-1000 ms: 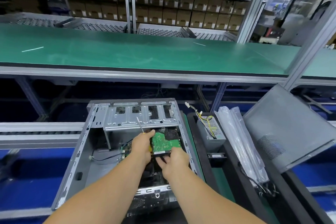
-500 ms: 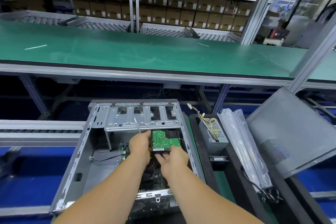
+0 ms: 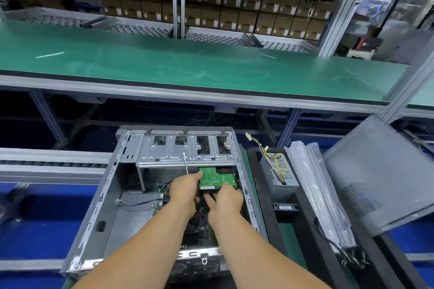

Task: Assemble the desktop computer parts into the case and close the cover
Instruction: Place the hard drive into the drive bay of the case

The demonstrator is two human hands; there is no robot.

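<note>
Head view: both hands have kept their hold on the drive (image 3: 217, 178) while it slid a little further under the cage (image 3: 185, 151), so seating looks near; the left hand (image 3: 184, 189) grips its left edge along with a screwdriver (image 3: 186, 163); the right hand (image 3: 226, 199) pinches its near edge; the case (image 3: 103, 197) holds cage, drive and board; right of the case, the tray (image 3: 265, 209) holds the power supply (image 3: 278, 172), and the cover (image 3: 380, 171) leans unfitted.

We see a green circuit board (image 3: 217, 177), bare silver-grey case (image 3: 98, 204), green bench mat (image 3: 187, 65), blue floor (image 3: 42, 223), grey cover (image 3: 380, 171) with dotted vent pattern, yellow-black wires (image 3: 273, 159).
</note>
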